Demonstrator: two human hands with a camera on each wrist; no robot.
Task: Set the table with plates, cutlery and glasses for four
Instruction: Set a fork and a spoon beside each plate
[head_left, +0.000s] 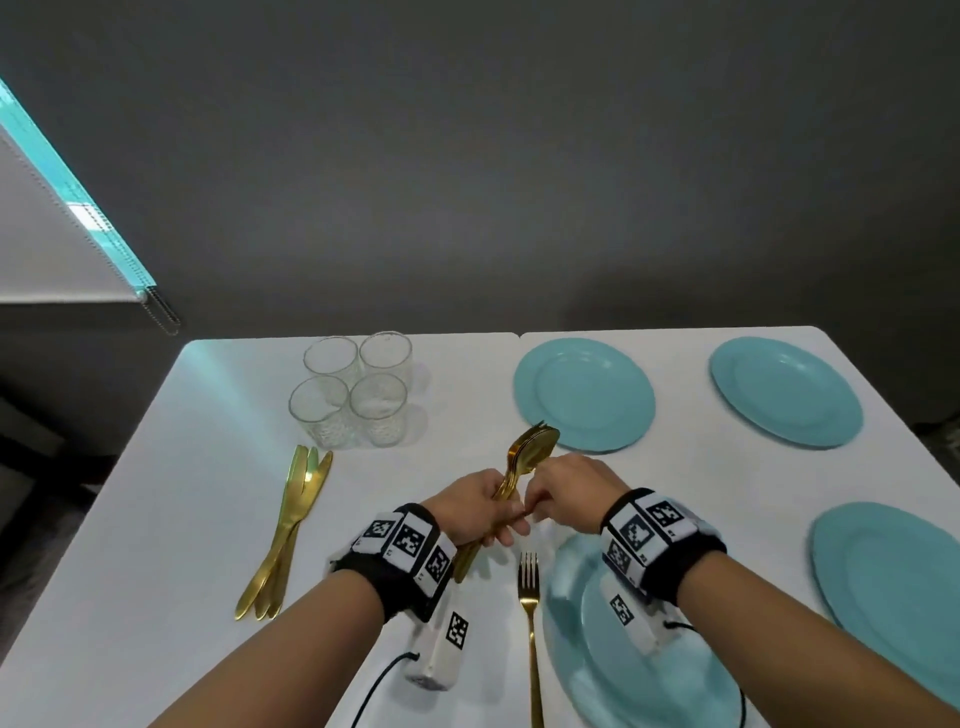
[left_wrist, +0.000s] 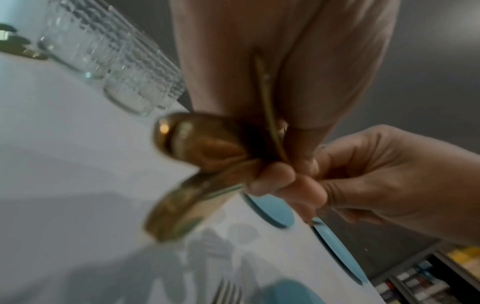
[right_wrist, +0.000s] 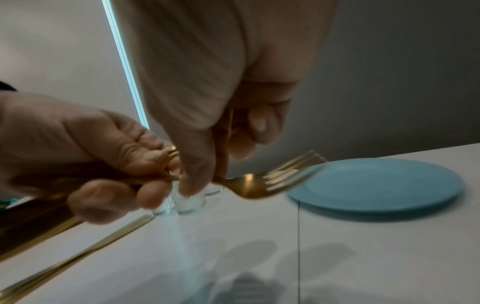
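Note:
My left hand grips a bundle of gold spoons and forks by the handles, above the white table. My right hand pinches the neck of one gold fork in that bundle between thumb and fingers. In the left wrist view the spoon bowls are blurred. A single gold fork lies to the left of the nearest teal plate. Three more teal plates sit at the far middle, far right and right.
Several clear glasses stand grouped at the far left of the table. Gold knives lie in a pile on the left. A grey wall runs behind the far edge. A window blind hangs at the left.

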